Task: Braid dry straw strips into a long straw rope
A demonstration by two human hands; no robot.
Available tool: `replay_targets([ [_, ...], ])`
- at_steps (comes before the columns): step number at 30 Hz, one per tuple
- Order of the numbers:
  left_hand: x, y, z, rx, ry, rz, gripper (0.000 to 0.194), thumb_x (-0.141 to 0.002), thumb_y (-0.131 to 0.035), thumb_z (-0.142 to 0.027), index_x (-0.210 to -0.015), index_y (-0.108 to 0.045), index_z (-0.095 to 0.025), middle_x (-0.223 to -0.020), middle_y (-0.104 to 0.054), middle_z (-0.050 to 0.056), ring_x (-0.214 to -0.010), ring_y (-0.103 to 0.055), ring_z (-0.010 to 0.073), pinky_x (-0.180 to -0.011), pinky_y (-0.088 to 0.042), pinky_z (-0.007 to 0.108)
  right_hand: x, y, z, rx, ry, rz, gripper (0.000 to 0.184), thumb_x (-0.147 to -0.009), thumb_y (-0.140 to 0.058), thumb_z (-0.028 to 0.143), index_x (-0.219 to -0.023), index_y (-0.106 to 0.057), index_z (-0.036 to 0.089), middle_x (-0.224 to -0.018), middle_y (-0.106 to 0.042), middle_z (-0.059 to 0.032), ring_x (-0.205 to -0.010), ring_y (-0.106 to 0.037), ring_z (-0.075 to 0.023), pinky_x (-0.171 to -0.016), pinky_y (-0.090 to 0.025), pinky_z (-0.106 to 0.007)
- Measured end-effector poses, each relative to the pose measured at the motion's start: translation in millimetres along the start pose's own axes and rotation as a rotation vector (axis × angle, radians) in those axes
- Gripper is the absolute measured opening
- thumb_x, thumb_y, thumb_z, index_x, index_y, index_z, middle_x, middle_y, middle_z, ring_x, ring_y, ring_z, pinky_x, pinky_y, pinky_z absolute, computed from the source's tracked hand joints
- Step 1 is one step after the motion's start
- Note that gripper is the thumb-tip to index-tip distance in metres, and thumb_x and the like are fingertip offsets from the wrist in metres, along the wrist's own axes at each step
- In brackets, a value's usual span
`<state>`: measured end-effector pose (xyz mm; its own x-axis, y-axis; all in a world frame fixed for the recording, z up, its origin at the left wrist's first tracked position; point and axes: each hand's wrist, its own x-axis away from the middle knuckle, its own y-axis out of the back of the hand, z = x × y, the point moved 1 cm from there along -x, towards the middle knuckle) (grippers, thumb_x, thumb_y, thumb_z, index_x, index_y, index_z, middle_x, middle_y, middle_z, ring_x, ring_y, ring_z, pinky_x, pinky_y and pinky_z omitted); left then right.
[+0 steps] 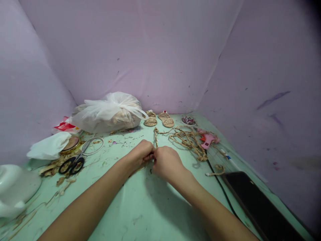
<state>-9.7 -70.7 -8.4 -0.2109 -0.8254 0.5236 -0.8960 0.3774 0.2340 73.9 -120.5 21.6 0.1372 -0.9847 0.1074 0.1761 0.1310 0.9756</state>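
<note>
Close together at the middle of the table, my left hand (142,153) and my right hand (167,161) are both closed, their knuckles almost touching. They pinch the near end of a braided straw-coloured rope (155,138). From my fingers the rope runs away from me, bends to the right and joins a loose tangled coil (187,140). My fingertips are mostly hidden behind the fists. A bit of pale fibre shows under my left hand. Beyond the rope lie small woven slippers (167,122), one pair side by side.
Left are black-handled scissors (72,164), a pale ring (94,147), dry scraps (51,169), a stuffed plastic bag (110,115) and a white object (17,189). Right are a pink glue gun (208,141), its black cable (220,187), a dark phone (260,204) and a bead dish (188,121).
</note>
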Motion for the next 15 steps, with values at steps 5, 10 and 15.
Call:
replay_targets([
  [5, -2, 14.5, 0, -0.264, -0.051, 0.008, 0.016, -0.049, -0.044, -0.008, -0.040, -0.034, -0.016, -0.030, -0.024, -0.006, -0.029, -0.019, 0.0039, -0.035, -0.012, 0.020, 2, 2, -2, -0.033, 0.102, 0.052, 0.020, -0.057, -0.055, 0.015, -0.072, -0.068, 0.017, -0.067, -0.063, -0.0077, -0.060, -0.055, -0.0161, -0.051, -0.033, -0.022],
  [10, -5, 22.6, 2, -0.299, -0.112, 0.132, 0.013, -0.054, -0.050, -0.012, -0.045, -0.041, -0.014, -0.035, -0.031, -0.005, -0.031, -0.023, 0.0041, -0.035, -0.014, 0.020, -13, 11, -35, -0.347, 0.002, 0.046, 0.019, -0.064, -0.053, 0.030, -0.062, -0.066, 0.015, -0.052, -0.054, -0.0013, -0.048, -0.044, -0.0098, -0.044, -0.027, -0.021],
  [15, -6, 23.9, 3, -0.310, -0.109, 0.177, 0.011, -0.055, -0.049, -0.015, -0.047, -0.042, -0.015, -0.036, -0.033, -0.005, -0.030, -0.023, 0.0045, -0.033, -0.014, 0.020, -31, -3, -50, -0.618, -0.188, -0.052, 0.015, -0.064, -0.052, 0.021, -0.058, -0.062, 0.011, -0.048, -0.050, -0.0004, -0.046, -0.043, -0.0085, -0.045, -0.028, -0.020],
])
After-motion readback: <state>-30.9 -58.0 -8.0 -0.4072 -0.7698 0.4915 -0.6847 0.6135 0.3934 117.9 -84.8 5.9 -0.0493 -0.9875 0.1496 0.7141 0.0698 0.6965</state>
